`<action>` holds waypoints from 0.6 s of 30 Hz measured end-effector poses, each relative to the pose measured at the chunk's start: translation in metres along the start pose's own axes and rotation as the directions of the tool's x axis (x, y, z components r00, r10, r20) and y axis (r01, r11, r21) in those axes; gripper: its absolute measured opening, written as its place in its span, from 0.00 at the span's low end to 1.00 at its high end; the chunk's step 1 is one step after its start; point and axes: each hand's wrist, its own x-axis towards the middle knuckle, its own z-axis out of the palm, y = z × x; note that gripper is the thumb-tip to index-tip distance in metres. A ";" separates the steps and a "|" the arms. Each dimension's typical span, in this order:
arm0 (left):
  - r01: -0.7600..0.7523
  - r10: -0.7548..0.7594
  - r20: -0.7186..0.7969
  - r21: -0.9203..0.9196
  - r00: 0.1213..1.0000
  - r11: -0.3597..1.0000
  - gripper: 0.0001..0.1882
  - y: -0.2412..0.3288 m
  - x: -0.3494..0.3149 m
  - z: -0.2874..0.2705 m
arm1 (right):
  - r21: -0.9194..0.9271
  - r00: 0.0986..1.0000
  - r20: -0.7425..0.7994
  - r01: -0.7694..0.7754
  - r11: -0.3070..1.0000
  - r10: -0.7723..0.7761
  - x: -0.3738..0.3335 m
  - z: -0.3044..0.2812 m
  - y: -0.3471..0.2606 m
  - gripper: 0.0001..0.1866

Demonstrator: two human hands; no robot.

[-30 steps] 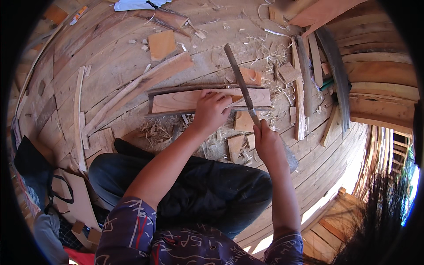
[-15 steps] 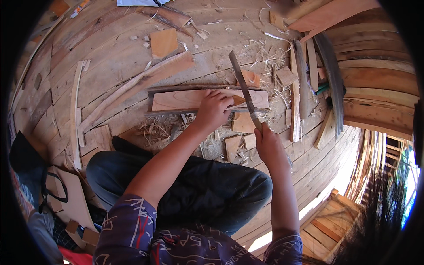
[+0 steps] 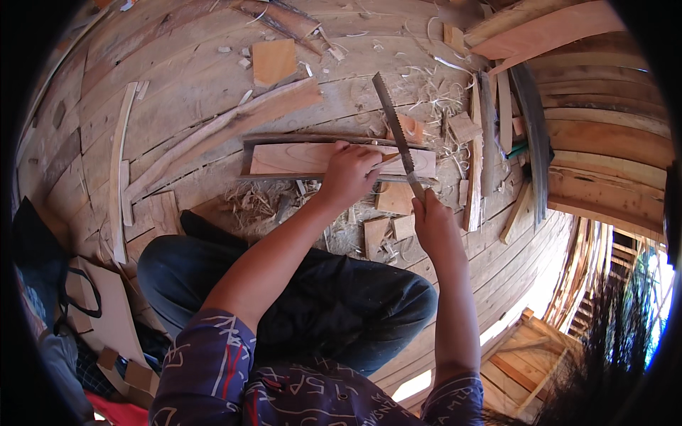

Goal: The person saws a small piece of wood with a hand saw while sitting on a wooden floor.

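Note:
In front of my crossed legs a pale board lies lengthwise in a darker wooden trough-like piece. My left hand is closed on top of the board, its fingers round a small pointed piece of wood whose tip sticks out to the right. My right hand grips the handle of a handsaw. The saw's toothed blade points away from me and slants left, crossing over the board's right part close to that tip. Whether the teeth touch the wood I cannot tell.
Wood shavings and offcuts litter the plank floor. A long curved strip lies at left, a square block farther off. Long planks lie at right beside a wooden wall. A cardboard box stands at lower left.
The view has shifted slightly, so the floor and its pieces sit a little differently. Both hands keep their holds, and the saw stays in nearly the same place over the board.

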 end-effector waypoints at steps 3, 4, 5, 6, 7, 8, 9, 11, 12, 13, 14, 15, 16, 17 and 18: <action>-0.006 0.005 -0.027 -0.036 1.000 0.999 0.07 0.000 0.001 0.000 | -0.005 0.999 0.005 -0.042 0.999 0.042 -0.001 0.001 -0.003 0.12; 0.011 -0.012 -0.008 -0.026 1.000 1.000 0.07 -0.001 0.000 0.002 | 0.005 0.999 0.004 -0.037 0.999 0.037 -0.001 0.005 0.000 0.12; 0.028 -0.028 0.011 -0.015 1.000 0.999 0.07 -0.002 -0.001 0.003 | 0.015 1.000 0.003 -0.031 0.999 0.031 0.000 0.009 0.004 0.12; 0.041 -0.041 0.026 -0.002 0.999 0.999 0.07 -0.003 -0.001 0.003 | 0.016 1.000 -0.008 -0.018 1.000 0.018 0.000 0.011 0.005 0.12; 0.044 -0.044 0.032 -0.004 0.998 0.999 0.07 -0.003 -0.001 0.004 | 0.016 1.000 -0.018 -0.004 1.000 0.004 0.001 0.014 0.007 0.12; 0.047 -0.047 0.039 -0.006 0.998 0.999 0.07 -0.002 0.000 0.005 | 0.015 1.000 -0.029 0.009 1.000 -0.009 0.001 0.014 0.007 0.12; 0.054 -0.054 0.050 -0.002 0.997 0.999 0.07 -0.002 -0.001 0.004 | 0.003 1.000 -0.021 -0.005 1.000 0.006 0.001 0.014 0.006 0.12; 0.055 -0.055 0.065 0.002 0.996 0.998 0.07 0.000 -0.003 0.004 | -0.025 0.999 -0.007 -0.036 0.999 0.036 0.000 0.011 0.004 0.13; 0.053 -0.053 0.068 0.004 0.996 0.999 0.07 0.000 -0.001 0.003 | -0.032 0.999 -0.016 -0.036 0.999 0.036 0.000 0.009 0.002 0.13; 0.035 -0.035 0.033 -0.012 0.999 0.999 0.07 0.001 0.000 0.003 | -0.040 0.999 -0.025 -0.037 0.999 0.036 -0.002 0.007 -0.001 0.13; 0.017 -0.017 -0.002 -0.027 1.000 0.999 0.07 0.002 0.003 0.003 | -0.048 0.999 -0.034 -0.037 0.998 0.036 -0.005 0.003 -0.004 0.13; -0.001 0.000 -0.035 -0.030 0.999 1.000 0.07 -0.001 0.003 0.001 | -0.028 0.998 -0.055 -0.041 0.999 0.039 -0.005 0.000 -0.010 0.13; -0.021 0.019 -0.049 -0.033 0.999 0.999 0.08 0.005 0.008 -0.003 | -0.014 0.996 -0.072 -0.057 0.998 0.056 -0.009 -0.006 -0.014 0.12; -0.041 0.039 -0.062 -0.034 0.997 0.999 0.08 0.011 0.014 -0.008 | 0.002 0.993 -0.088 -0.072 0.997 0.072 -0.013 -0.011 -0.018 0.12; -0.063 0.060 -0.076 -0.035 0.995 0.997 0.08 0.015 0.019 -0.013 | 0.064 0.992 -0.108 -0.055 0.996 0.062 -0.016 -0.015 -0.019 0.12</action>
